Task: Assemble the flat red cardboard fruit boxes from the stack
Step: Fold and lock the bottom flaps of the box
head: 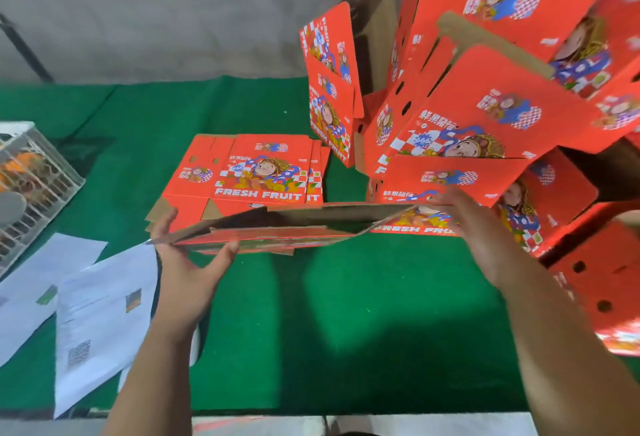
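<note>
Between both hands (187, 262), flat red box (277, 231).

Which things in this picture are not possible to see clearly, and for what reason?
Head view only:
- Right hand: motion-blurred, so its contact with the flat red cardboard box blank is unclear.
- Print on the white paper sheets: too small.
- White wire crate: cut off by the left edge.
- Pile of assembled red boxes: cut off at the right edge.

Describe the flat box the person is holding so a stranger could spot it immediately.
Start at the green table cover and find the stack of flat red boxes lying at its middle. Just in front of it, raised off the table, is the held flat box, gripped by the left hand with the right hand at its other end. Unlike the neighbours, it is seen edge-on, showing brown cardboard.
</note>
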